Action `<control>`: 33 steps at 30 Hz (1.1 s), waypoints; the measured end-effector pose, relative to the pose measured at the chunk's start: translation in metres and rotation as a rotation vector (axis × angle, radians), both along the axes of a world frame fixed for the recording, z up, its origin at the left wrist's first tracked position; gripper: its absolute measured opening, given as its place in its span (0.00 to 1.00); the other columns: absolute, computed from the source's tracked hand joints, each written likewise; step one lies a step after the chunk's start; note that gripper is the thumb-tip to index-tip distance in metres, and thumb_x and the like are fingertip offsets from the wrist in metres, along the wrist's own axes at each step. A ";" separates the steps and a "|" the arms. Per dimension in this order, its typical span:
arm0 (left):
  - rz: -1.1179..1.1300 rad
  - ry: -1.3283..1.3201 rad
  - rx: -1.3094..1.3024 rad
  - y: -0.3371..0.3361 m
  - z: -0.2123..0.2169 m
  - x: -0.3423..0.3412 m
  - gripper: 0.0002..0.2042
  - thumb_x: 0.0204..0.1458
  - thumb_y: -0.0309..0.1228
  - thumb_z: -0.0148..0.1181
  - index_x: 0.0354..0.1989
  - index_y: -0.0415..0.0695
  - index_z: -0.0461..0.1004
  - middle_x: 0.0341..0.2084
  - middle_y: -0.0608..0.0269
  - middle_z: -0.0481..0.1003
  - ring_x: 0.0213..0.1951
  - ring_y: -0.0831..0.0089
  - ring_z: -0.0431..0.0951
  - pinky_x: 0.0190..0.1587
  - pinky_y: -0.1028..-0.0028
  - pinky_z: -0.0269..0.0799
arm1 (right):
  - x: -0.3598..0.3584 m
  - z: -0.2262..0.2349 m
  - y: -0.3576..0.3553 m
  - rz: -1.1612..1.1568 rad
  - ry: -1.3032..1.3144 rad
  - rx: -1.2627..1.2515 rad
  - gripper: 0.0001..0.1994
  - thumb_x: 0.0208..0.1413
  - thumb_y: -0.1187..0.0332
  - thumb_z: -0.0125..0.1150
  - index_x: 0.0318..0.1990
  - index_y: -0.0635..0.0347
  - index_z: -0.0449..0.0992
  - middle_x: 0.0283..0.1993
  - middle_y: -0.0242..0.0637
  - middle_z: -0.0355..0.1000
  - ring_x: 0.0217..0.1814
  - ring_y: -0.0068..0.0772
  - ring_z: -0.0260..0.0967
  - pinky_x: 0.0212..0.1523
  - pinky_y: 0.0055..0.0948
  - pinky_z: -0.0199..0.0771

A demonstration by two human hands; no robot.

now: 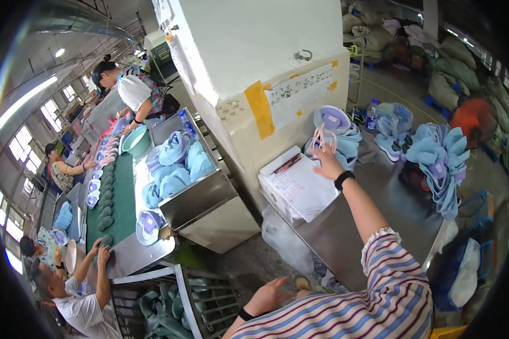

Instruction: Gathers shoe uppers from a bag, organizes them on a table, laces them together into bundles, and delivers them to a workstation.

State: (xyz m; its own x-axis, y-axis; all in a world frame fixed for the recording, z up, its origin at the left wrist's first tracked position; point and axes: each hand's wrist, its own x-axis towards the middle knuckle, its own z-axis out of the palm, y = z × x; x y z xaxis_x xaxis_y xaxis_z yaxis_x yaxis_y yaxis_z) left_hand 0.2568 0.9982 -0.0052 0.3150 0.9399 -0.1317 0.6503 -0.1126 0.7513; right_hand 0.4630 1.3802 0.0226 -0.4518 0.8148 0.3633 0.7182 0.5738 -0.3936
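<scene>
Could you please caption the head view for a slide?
Right hand at pink straps, near white papers and a metal table.

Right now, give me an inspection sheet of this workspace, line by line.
Surface: metal table, partly covered.
Job's things: pink straps by a purple piece and light-blue pieces.
Clutter: white sheets, a bottle, a blue-and-purple bundle.
Hands: right hand at the straps, grip unclear; left hand empty, low beside the table.
Cables: nothing seen clearly.
Surroundings: pillar behind the sheets; green belt at left, a person in a white top working there.
</scene>
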 end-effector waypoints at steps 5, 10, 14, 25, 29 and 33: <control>0.110 0.001 -0.185 -0.031 0.017 -0.007 0.25 0.49 0.39 0.55 0.53 0.38 0.61 0.47 0.45 0.66 0.49 0.53 0.68 0.50 0.67 0.64 | -0.001 -0.050 -0.090 0.156 0.100 -0.205 0.24 0.41 0.64 0.61 0.49 0.59 0.67 0.60 0.57 0.51 0.61 0.55 0.51 0.59 0.38 0.54; 0.179 0.070 -0.049 -0.090 -0.009 -0.022 0.24 0.48 0.40 0.54 0.51 0.39 0.63 0.43 0.46 0.70 0.45 0.53 0.70 0.45 0.64 0.67 | 0.077 -0.071 -0.181 -0.014 -0.050 -0.320 0.23 0.40 0.62 0.63 0.48 0.52 0.70 0.60 0.50 0.54 0.61 0.49 0.52 0.59 0.37 0.55; 0.277 -0.112 0.017 -0.127 -0.019 -0.020 0.20 0.50 0.38 0.53 0.50 0.42 0.65 0.43 0.49 0.70 0.45 0.54 0.70 0.47 0.66 0.66 | 0.160 -0.092 -0.217 -0.072 -0.376 -0.532 0.37 0.31 0.53 0.68 0.53 0.55 0.66 0.57 0.60 0.56 0.59 0.54 0.55 0.57 0.38 0.58; 1.000 -0.167 0.454 -0.266 0.075 -0.033 0.11 0.44 0.20 0.55 0.38 0.41 0.72 0.35 0.58 0.74 0.38 0.66 0.75 0.41 0.75 0.69 | 0.158 -0.145 -0.258 -0.295 -1.061 -0.944 0.75 0.15 0.40 0.73 0.61 0.51 0.14 0.64 0.64 0.15 0.67 0.67 0.19 0.64 0.51 0.38; 1.215 -0.761 0.844 -0.328 0.090 -0.030 0.20 0.47 0.25 0.53 0.51 0.40 0.61 0.26 0.63 0.69 0.29 0.75 0.69 0.35 0.76 0.68 | 0.135 -0.118 -0.260 -0.279 -1.108 -1.001 0.77 0.13 0.41 0.74 0.58 0.50 0.09 0.64 0.61 0.11 0.68 0.61 0.19 0.64 0.49 0.38; 0.801 -0.921 0.997 -0.324 0.137 -0.046 0.24 0.45 0.28 0.58 0.53 0.41 0.60 0.22 0.60 0.69 0.23 0.72 0.68 0.30 0.74 0.66 | 0.123 -0.116 -0.225 0.431 -0.940 -1.063 0.45 0.41 0.54 0.66 0.63 0.62 0.46 0.50 0.55 0.66 0.53 0.45 0.64 0.51 0.36 0.64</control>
State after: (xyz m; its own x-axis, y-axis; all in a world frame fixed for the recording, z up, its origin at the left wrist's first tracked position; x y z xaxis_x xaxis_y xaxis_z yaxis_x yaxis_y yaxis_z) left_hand 0.2108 0.6744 0.1321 -0.6673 0.4837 0.5663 0.1606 -0.6490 0.7437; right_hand 0.5861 1.1552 -0.0933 -0.4478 0.2504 -0.8583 0.7947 0.5514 -0.2537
